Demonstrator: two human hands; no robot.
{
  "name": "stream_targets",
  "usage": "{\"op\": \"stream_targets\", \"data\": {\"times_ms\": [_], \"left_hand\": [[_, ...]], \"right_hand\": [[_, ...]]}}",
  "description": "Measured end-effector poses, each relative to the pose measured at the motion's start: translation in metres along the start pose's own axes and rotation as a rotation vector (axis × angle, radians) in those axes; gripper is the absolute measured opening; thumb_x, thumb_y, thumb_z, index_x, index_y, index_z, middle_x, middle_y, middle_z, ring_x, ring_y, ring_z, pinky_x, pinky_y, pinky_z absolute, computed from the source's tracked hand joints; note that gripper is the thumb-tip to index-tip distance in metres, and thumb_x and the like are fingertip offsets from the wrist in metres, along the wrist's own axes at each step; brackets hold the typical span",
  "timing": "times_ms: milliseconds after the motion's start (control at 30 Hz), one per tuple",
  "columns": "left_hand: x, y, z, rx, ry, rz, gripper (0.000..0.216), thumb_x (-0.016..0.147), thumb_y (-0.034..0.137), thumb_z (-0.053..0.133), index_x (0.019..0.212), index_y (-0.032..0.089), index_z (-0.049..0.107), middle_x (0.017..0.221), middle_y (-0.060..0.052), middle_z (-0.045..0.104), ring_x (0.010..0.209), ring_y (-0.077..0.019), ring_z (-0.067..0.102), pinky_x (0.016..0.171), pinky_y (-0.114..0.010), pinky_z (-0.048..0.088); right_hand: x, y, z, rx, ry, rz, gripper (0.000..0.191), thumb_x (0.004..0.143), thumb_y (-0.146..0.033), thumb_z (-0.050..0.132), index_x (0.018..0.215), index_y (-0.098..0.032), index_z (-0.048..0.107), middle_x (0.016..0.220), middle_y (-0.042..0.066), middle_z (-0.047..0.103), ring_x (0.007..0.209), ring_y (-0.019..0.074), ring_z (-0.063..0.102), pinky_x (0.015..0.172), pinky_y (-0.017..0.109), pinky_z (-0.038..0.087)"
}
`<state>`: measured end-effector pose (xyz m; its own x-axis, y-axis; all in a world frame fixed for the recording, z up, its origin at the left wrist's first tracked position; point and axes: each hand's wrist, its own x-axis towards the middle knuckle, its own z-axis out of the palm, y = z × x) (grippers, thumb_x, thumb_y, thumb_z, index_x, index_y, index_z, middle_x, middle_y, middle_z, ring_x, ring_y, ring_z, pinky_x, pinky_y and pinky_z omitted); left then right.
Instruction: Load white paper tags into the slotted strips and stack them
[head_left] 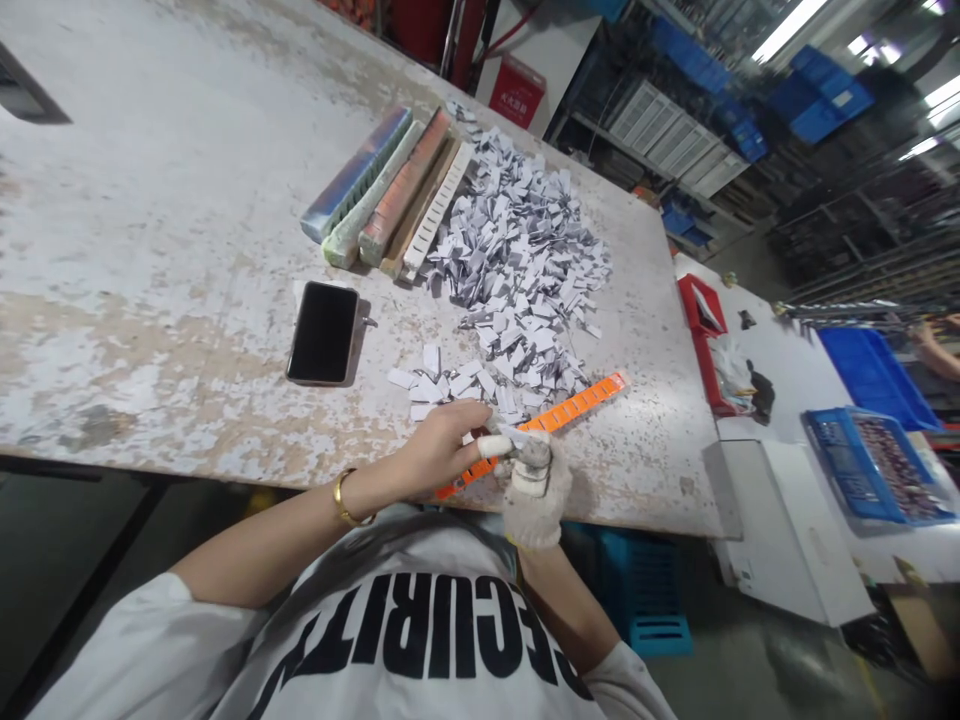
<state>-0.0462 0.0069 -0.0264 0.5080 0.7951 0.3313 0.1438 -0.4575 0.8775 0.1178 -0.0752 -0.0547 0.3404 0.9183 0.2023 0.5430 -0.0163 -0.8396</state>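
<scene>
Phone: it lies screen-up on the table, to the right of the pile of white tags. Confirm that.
Not quite. The head view shows the phone lying screen-up on the table, but to the left of the pile of white tags, not to the right.

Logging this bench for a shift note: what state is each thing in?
left hand, pinching a white tag
right hand, gloved, gripping the orange strip
phone, face up, screen dark
loose tags, heaped in a pile
long strips, lying side by side
</scene>
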Motion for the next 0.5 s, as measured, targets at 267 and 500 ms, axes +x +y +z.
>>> {"op": "stream_targets", "data": {"times_ms": [267, 500], "left_hand": [[-0.014, 0.005, 0.007, 0.000, 0.069, 0.055, 0.036, 0.100, 0.033, 0.047, 0.067, 0.022, 0.036, 0.065, 0.001, 0.043, 0.064, -0.0158, 0.039, 0.061, -0.031, 0.032], [-0.022, 0.004, 0.011, 0.013, 0.123, 0.168, 0.045, 0.104, 0.042, 0.045, 0.065, 0.022, 0.032, 0.060, 0.001, 0.039, 0.062, -0.0168, 0.035, 0.063, -0.034, 0.030]], "right_hand": [[-0.003, -0.023, 0.003, 0.011, 0.069, 0.040, 0.037, 0.096, -0.053, 0.048, 0.087, -0.022, 0.064, 0.079, 0.011, 0.072, 0.074, 0.0271, 0.066, 0.074, 0.041, 0.056], [-0.003, -0.034, -0.008, -0.010, 0.014, -0.053, 0.041, 0.098, -0.055, 0.046, 0.070, -0.026, 0.054, 0.065, 0.005, 0.061, 0.063, 0.0215, 0.058, 0.064, 0.036, 0.053]]}}
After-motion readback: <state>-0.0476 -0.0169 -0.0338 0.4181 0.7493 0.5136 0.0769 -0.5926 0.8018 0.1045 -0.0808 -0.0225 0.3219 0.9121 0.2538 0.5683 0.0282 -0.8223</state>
